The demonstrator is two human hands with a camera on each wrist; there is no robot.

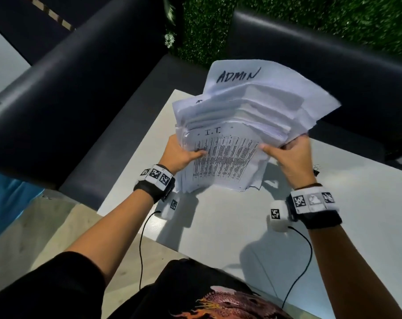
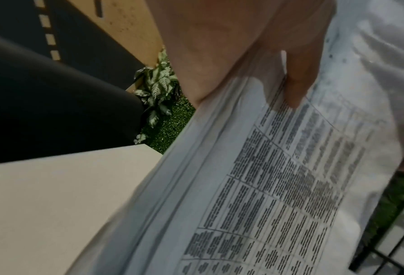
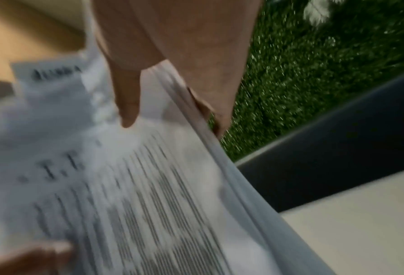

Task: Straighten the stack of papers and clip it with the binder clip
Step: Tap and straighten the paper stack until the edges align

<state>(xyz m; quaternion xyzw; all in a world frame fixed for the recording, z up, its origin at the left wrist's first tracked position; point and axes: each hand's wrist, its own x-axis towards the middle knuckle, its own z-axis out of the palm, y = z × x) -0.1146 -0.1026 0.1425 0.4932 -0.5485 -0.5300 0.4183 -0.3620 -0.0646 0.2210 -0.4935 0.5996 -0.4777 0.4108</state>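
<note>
Papers held up over desk centre, unaligned, unclipped.

Gripped at both side edges: left hand with thumb pressed on printed top sheet and fingers hidden behind; right hand curled round opposite edge, thumb in front. Lower edge hung just above desk, touching or not impossible to tell. Sheets fanned and splayed at top, "ADMIN" page jutting highest. Judged thick and fairly heavy yet floppy, loose sheets prone to sliding; best held low on both sides and tapped on desk to square. Clip lay near desk's right edge, partly hidden behind right wrist.
</note>
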